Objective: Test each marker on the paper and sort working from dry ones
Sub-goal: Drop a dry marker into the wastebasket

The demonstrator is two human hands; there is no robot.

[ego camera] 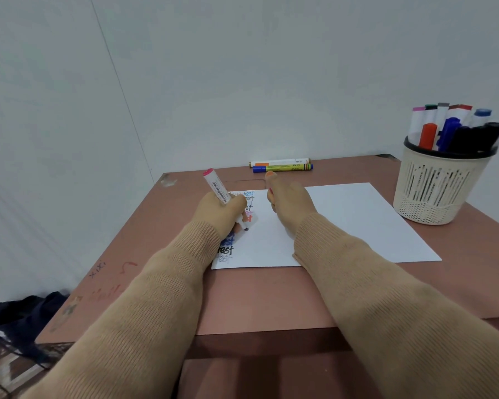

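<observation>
1. While the left hand point(222, 210) curls its fingers round a white marker point(218, 190), the marker stands tilted, its pink end up and away from the person and its dark tip down on the paper point(357, 220).
2. The tip sits at the left part of the sheet, just beside a column of the word "test" point(225, 250) written over and over in blue, black, red and fainter colours.
3. The right hand point(288, 205) rests on the paper near the middle of its far edge, close to the left hand but apart from it.
4. Its thumb is stretched out and points away from the person. The other fingers bend toward the sheet on the hand's left side, and I cannot tell whether they hold anything.
5. The paper lies flat on the reddish-brown worktop point(271, 298), with its right half blank.
6. A cream basket point(438, 191) with slotted walls stands on the worktop just beside the paper's far right corner, full of upright markers point(455, 131) with caps in orange, blue, black, purple and other colours.
7. Two more markers lie side by side along the far edge of the worktop against the wall, a white one point(280, 162) behind a yellow-green one point(283, 167).
8. Both forearms wear tan knitted sleeves point(372, 283).
9. Dark cloth point(26, 315) lies on the floor to the left.
</observation>
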